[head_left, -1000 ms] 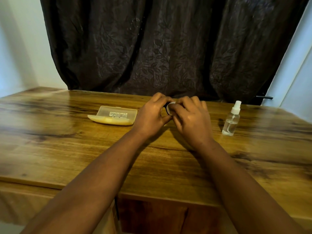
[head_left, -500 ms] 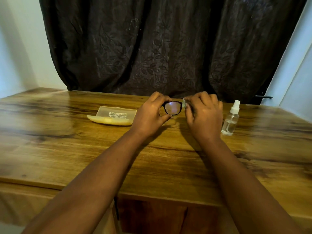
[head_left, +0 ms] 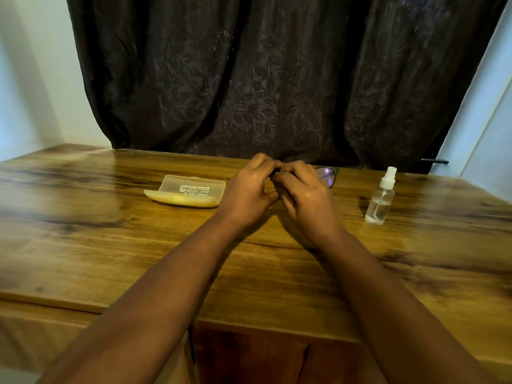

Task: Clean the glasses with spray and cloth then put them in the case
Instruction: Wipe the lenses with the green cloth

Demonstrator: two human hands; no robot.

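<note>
We've got both hands bunched together on the glasses [head_left: 327, 176] mid-table near the far edge: left hand [head_left: 246, 191] and right hand [head_left: 307, 200] gripping, cloth hidden. Frame runs left-right. Case [head_left: 185, 191] lies open just left of our left hand, so the left is nearer.

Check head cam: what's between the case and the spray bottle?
In the head view, both hands, left hand and right hand, holding the glasses, sit between the case and spray bottle.

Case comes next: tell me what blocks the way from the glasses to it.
Nothing visible does. The glasses are held in both hands, and the open case lies just beyond the left hand on bare table.
</note>
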